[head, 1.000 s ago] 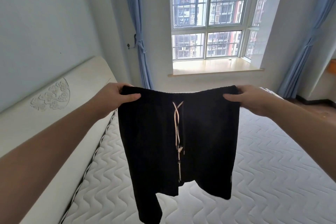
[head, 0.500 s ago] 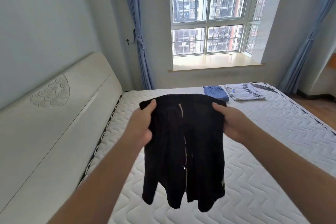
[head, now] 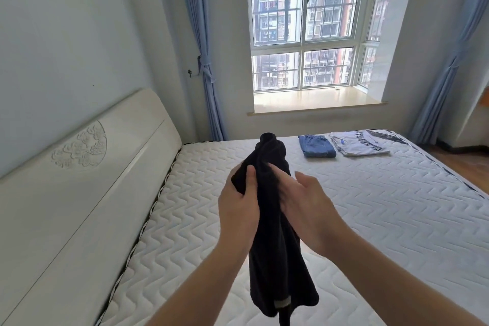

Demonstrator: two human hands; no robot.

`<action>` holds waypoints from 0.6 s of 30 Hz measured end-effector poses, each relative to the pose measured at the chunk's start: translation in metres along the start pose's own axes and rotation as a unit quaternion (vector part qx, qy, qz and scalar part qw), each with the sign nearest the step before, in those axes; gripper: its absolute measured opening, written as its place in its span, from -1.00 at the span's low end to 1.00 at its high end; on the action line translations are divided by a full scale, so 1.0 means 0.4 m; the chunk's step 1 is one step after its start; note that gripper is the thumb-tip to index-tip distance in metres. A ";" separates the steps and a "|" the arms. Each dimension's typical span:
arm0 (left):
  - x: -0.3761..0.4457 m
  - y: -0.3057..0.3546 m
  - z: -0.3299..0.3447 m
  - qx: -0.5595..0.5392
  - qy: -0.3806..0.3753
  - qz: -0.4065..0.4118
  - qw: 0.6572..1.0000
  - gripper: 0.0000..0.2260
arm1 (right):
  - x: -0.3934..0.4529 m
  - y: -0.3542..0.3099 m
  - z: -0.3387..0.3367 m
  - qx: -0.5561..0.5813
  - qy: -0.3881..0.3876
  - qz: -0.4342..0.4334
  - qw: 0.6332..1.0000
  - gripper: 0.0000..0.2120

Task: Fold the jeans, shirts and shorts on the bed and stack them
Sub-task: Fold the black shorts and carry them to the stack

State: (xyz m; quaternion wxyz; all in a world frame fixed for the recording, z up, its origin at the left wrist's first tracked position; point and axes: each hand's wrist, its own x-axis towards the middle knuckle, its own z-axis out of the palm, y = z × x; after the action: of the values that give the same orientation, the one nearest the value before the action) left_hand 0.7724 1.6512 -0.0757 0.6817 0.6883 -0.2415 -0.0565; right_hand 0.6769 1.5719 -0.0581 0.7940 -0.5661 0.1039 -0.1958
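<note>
white folded shirt [head: 360, 143] | dark printed lettering, upside down | not legible

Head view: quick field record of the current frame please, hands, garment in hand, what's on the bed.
left hand: grips black shorts, thumb curled over the fabric
right hand: fingers straight, pressed flat against the shorts
black shorts: halved lengthwise, hanging above the mattress
folded jeans: on the mattress's far side
folded white shirt: right of the jeans, apart
stack: not yet made
</note>
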 end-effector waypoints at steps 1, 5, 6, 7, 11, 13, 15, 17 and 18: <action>0.002 -0.001 -0.005 0.000 -0.013 0.008 1.000 -0.54 | -0.002 -0.003 -0.008 0.013 -0.016 -0.006 1.000 -0.51; 0.018 -0.008 -0.030 0.037 -0.074 0.101 0.991 -0.49 | 0.001 -0.026 -0.025 0.113 -0.104 0.015 0.988 -0.36; 0.025 -0.011 -0.035 0.049 -0.086 0.131 0.987 -0.48 | 0.004 -0.029 -0.032 0.128 -0.109 0.022 0.985 -0.35; 0.033 -0.014 -0.038 0.056 -0.095 0.151 0.982 -0.47 | 0.009 -0.033 -0.040 0.135 -0.106 0.030 0.985 -0.34; 0.060 -0.031 -0.050 0.009 -0.096 0.068 0.993 -0.60 | 0.034 -0.030 -0.092 0.163 -0.099 0.056 0.980 -0.36; 0.075 -0.048 -0.061 -0.080 -0.098 -0.036 0.991 -0.62 | 0.042 -0.017 -0.119 0.150 -0.062 0.035 0.986 -0.41; 0.083 -0.053 -0.075 -0.116 -0.097 -0.089 0.985 -0.67 | 0.048 0.008 -0.145 0.016 0.079 -0.027 0.996 -0.55; 0.084 -0.056 -0.086 -0.133 -0.105 -0.115 0.979 -0.72 | 0.044 0.040 -0.160 -0.149 0.181 -0.063 0.970 -0.64; 0.083 -0.060 -0.089 -0.147 -0.115 -0.124 0.975 -0.72 | 0.040 0.058 -0.161 -0.196 0.149 -0.055 0.968 -0.53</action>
State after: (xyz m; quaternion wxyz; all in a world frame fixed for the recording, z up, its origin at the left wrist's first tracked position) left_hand 0.8223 1.6689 -0.0882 0.7303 0.5944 -0.2204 -0.2545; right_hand 0.6706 1.5162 -0.1007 0.6313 -0.6798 0.2261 -0.2971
